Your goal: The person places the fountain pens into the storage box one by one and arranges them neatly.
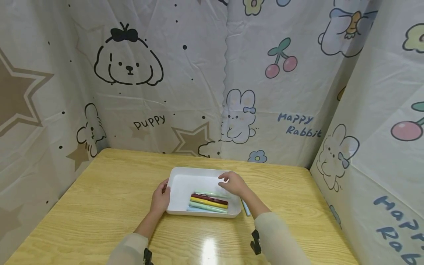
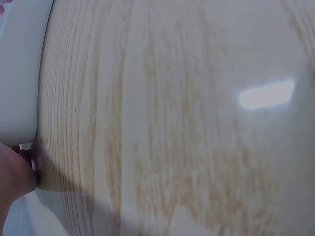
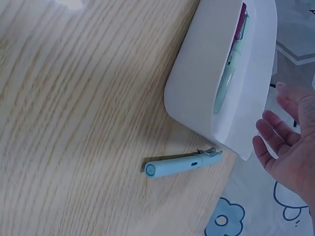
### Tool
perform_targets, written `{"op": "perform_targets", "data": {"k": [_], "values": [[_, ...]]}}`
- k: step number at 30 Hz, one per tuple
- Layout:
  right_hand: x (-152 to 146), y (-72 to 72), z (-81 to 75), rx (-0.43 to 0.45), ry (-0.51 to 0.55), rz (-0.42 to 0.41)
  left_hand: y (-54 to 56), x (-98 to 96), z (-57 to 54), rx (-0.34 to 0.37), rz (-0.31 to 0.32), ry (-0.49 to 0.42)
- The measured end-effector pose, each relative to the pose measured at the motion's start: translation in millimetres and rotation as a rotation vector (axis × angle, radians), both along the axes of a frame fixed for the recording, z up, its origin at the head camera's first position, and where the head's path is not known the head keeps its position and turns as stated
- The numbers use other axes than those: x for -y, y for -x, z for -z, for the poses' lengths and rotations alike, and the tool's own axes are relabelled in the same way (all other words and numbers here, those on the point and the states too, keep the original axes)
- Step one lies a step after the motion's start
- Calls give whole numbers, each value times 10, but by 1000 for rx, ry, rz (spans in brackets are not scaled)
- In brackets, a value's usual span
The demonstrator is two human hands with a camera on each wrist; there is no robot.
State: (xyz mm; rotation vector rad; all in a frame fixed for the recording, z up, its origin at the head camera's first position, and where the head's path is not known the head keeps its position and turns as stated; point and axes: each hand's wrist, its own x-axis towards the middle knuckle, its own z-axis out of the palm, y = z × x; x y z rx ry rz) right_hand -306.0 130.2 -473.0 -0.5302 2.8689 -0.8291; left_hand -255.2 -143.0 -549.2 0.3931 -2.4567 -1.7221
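A shallow white tray (image 1: 179,186) rests on the table, with my left hand (image 1: 160,200) holding its left end at the wall. Several pens lie side by side in the tray: a pale green one (image 1: 208,194) at the back, then a dark red pen (image 1: 212,200), a yellow pen (image 1: 208,202), a mint green pen (image 1: 208,207) and a partly hidden light blue pen (image 1: 195,209). Over the tray's back right part hovers my right hand (image 1: 234,184), fingers loosely bent, nothing between them. A light blue capped pen (image 3: 177,165) with a metal clip lies outside, beside the tray's right end.
The wood-grain table (image 1: 116,191) ends at a printed cloth (image 1: 195,73) that hangs behind it and along both sides. Light glares off the tabletop near the front. Dark clips (image 1: 255,242) show at the sleeves.
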Motion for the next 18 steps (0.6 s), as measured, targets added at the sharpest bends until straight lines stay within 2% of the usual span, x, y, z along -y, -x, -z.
{"op": "perform_targets", "data": {"k": [18], "values": [[-322,15,-17,-3,56,141,3,12,2,-6,4,1]]}}
